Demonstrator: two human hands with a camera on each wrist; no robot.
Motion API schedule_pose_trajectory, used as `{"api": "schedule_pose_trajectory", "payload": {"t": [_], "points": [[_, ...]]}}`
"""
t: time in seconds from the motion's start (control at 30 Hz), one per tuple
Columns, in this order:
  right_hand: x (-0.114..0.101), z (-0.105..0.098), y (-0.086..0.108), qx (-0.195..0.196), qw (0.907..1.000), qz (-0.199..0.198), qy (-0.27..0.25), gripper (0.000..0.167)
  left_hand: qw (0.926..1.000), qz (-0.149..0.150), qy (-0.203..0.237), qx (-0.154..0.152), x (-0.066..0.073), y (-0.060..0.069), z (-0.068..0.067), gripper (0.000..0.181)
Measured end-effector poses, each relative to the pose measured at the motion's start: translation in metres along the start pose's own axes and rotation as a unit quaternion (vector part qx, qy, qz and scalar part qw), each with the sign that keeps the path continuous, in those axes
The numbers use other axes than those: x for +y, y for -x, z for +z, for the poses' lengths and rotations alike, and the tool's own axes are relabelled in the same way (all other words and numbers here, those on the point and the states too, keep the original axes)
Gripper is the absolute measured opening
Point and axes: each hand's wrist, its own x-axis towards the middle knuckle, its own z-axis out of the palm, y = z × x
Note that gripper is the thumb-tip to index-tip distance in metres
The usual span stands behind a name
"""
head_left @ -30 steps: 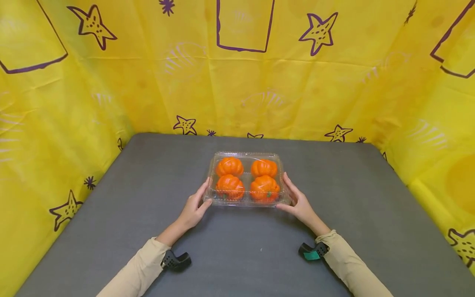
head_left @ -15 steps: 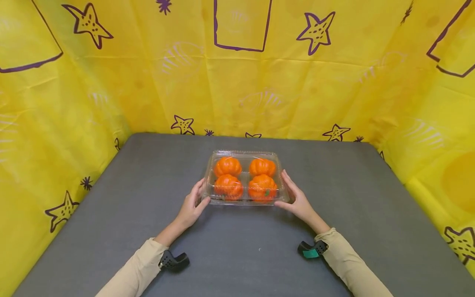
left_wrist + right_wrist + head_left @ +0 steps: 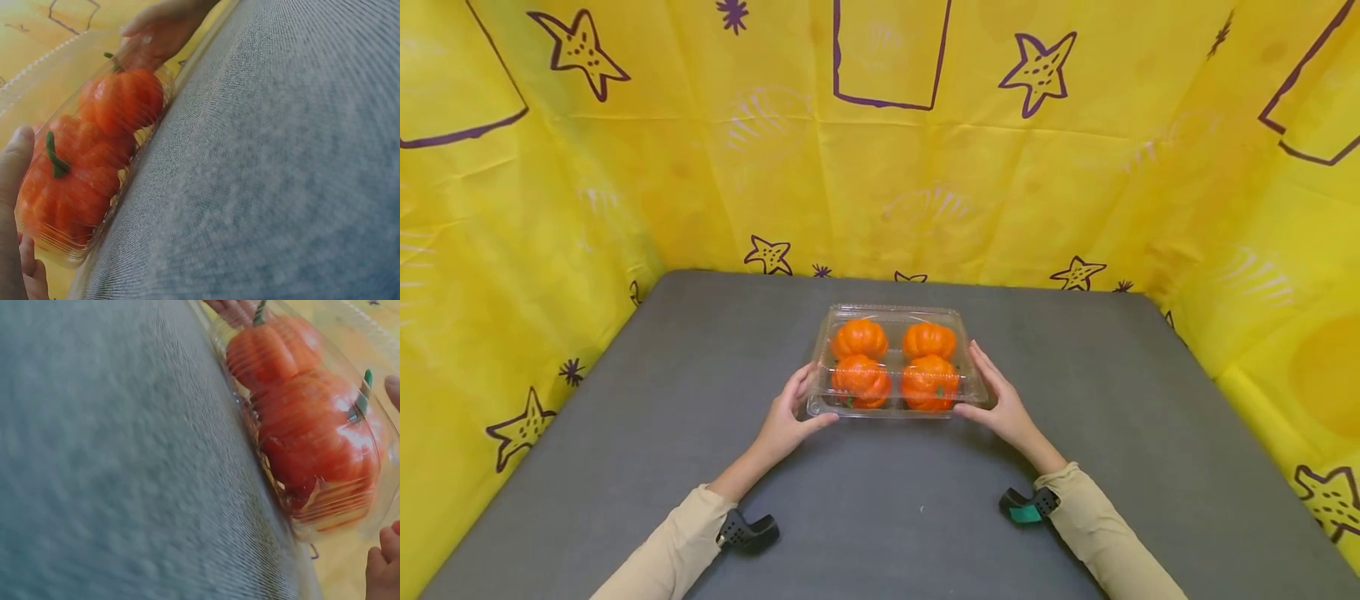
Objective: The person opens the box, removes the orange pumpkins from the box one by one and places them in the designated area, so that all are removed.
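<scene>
As L fingers [image 3: 793, 390] grip ctnr [image 3: 896, 371], R [image 3: 995, 378] ditto.

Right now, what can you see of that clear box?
The clear box looks like thin, shiny, see-through plastic, roughly rectangular, with ridged walls and a beaded edge. It is upright over the grey table, though whether its base fully rests there is hard to tell. Inside are four orange pumpkins, in two rows of two. The left hand holds its left side, the right hand its right. I cannot tell whether the lid is fully closed.
</scene>
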Motion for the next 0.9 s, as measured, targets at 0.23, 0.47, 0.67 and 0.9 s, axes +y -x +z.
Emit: {"api": "schedule_pose_trajectory", "payload": {"t": [0.23,0.47,0.67,0.9], "points": [[0.003,-0.004,-0.01,0.019,0.9993,0.013,-0.029,0.073,0.9974,0.025,0.068,0.0,-0.014,-0.001,-0.001,0.074],[0.002,-0.01,-0.019,0.041,0.9964,0.053,-0.053,0.065,0.9945,0.032,0.099,-0.012,-0.032,0.002,-0.002,0.076],[0.013,-0.014,-0.025,0.056,0.9933,0.073,-0.07,0.065,0.9949,0.029,0.096,-0.011,-0.032,0.002,-0.003,0.076],[0.032,-0.018,-0.039,0.066,0.9889,0.003,-0.133,0.063,0.9979,0.031,0.057,-0.007,-0.013,0.0,-0.002,0.074]]}}
